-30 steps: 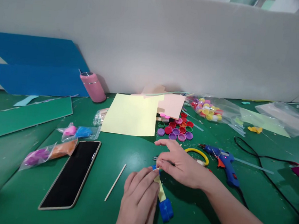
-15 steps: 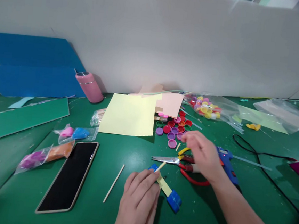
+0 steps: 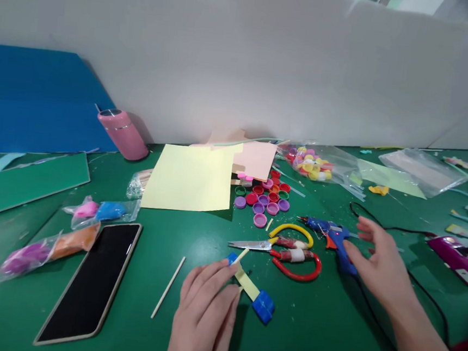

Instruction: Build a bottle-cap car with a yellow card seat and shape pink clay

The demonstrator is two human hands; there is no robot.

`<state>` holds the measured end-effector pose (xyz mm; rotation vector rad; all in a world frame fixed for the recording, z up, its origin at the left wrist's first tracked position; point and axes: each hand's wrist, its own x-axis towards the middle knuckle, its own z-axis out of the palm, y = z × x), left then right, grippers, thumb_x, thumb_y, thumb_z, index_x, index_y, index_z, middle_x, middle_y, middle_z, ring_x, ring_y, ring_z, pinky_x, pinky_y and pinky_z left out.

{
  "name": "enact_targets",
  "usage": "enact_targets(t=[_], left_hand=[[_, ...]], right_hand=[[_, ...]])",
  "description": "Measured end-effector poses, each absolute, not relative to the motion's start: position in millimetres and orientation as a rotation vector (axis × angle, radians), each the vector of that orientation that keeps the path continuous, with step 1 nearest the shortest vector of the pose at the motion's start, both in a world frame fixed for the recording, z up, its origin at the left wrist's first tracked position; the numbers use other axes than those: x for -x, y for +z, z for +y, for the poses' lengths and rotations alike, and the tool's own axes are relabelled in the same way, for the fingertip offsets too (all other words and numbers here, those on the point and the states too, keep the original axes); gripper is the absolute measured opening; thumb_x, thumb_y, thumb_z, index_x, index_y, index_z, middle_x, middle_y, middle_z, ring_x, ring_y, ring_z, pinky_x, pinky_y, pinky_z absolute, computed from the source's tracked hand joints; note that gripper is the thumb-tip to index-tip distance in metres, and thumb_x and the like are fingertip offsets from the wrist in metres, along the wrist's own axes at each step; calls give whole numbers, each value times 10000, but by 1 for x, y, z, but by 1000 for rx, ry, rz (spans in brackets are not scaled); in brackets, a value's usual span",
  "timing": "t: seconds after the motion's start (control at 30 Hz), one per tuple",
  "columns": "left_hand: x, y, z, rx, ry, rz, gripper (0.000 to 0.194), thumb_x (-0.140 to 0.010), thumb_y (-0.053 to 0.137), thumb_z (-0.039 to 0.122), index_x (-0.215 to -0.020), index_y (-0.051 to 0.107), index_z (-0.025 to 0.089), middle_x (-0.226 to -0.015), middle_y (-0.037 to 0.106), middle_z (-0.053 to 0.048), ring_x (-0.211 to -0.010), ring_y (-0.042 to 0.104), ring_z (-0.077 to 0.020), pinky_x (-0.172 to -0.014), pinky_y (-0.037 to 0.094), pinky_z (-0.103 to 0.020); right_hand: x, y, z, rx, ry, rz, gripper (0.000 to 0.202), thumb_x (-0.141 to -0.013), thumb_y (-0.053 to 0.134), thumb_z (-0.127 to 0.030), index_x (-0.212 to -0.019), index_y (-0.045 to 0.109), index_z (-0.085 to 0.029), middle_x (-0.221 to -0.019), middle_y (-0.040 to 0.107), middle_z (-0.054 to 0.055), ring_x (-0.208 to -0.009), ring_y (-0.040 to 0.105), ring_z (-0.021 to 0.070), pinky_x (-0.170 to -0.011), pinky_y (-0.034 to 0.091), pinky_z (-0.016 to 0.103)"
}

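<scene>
LH [image 3: 206, 309] holds strip [image 3: 249, 286]; RH [image 3: 381, 262] by glue gun [image 3: 338, 236]; any lettering unclear.

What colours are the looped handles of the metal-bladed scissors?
The farther loop is yellow, the nearer loop red; best in the head view.

Glossy black phone screen [image 3: 91, 283]; matt yellow paper [image 3: 190, 180]; shiny metal blades [image 3: 252, 245].

On the table [image 3: 196, 238], a phone [image 3: 90, 283] lies left of a loose stick [image 3: 168, 287]. Scissors [image 3: 271, 246] lie right of the stick, with a glue gun [image 3: 337, 239] to the right of their handles. Behind the scissors sit loose caps [image 3: 259, 207]; left of these lies a paper sheet [image 3: 190, 178]. Left of the sheet, a tumbler [image 3: 123, 134] sits before the wall [image 3: 244, 61]
</scene>
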<state>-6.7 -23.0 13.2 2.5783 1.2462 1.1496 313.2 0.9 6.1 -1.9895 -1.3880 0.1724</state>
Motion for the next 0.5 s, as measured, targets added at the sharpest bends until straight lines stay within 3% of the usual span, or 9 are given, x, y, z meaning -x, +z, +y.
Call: enact_targets(t=[0.13, 0.27, 0.37, 0.5], left_hand=[[5, 27, -34, -2329, 1258, 1285, 254, -699, 577, 33, -892, 619, 194, -813, 606, -56, -768, 563, -178, -703, 464, -309], [-3, 38, -46, -1599, 1108, 1302, 89, -756, 569, 192, -757, 656, 210, -623, 559, -1, -542, 505, -119, -479, 416, -207], [-11, 35, -51, -1071, 953, 1269, 185, -727, 609, 304, -605, 649, 171, -528, 532, 6, -501, 457, -98, -457, 367, -193], [-18, 28, -50, -608, 903, 1180, 214, -647, 685, 347, -657, 676, 133, -491, 549, 9, -469, 415, -66, -461, 328, -180]], right_hand=[[-326, -15, -11, 2200, 255, -1534, 463, -710, 525, -385, -1104, 456, -151, -1062, 535, 139, -892, 555, 255, -625, 460, 328], [-326, -26, -12, 2281, 310, -1523, 468, -682, 533, -387, -1069, 453, -137, -986, 565, 128, -807, 583, 242, -670, 461, 344], [-324, -29, -7, 2335, 307, -1473, 455, -658, 547, -369, -1052, 471, -155, -880, 587, 97, -715, 592, 249, -601, 442, 350], [-328, -25, -3, 2347, 285, -1387, 274, -627, 564, -342, -854, 553, -188, -653, 563, 44, -568, 548, 243, -535, 388, 349]])
